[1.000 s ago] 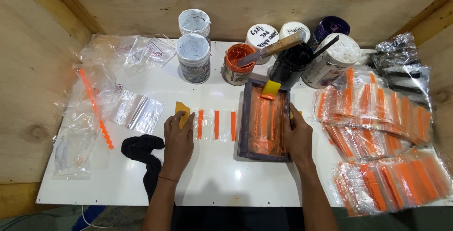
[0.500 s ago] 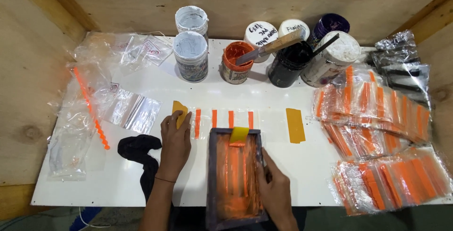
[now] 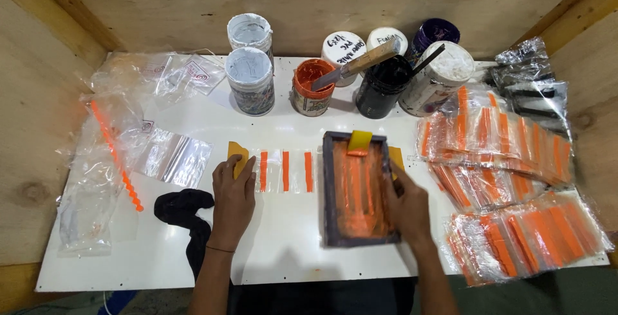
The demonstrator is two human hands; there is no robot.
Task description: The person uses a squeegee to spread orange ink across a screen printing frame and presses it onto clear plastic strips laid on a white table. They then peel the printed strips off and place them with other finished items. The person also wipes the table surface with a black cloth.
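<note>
My left hand lies flat on the white table, its fingertips on a small yellow card at the left end of a clear plastic strip printed with three orange bars. My right hand grips the right edge of a dark framed printing screen smeared with orange ink. The screen lies flat on the table, just right of the strip. A yellow tab sits on the screen's far edge, and a second yellow card peeks out beside its right side.
Behind the screen stand several pots: two white ones, an orange paint pot with a wooden-handled spatula, and a black pot. Stacks of orange-striped clear bags fill the right. A black cloth and empty clear bags lie left.
The screen was on the table at the right, then lifted and drawn toward me, baring a yellow card. Now it lies flat again beside the striped strip. My left hand stayed put.
</note>
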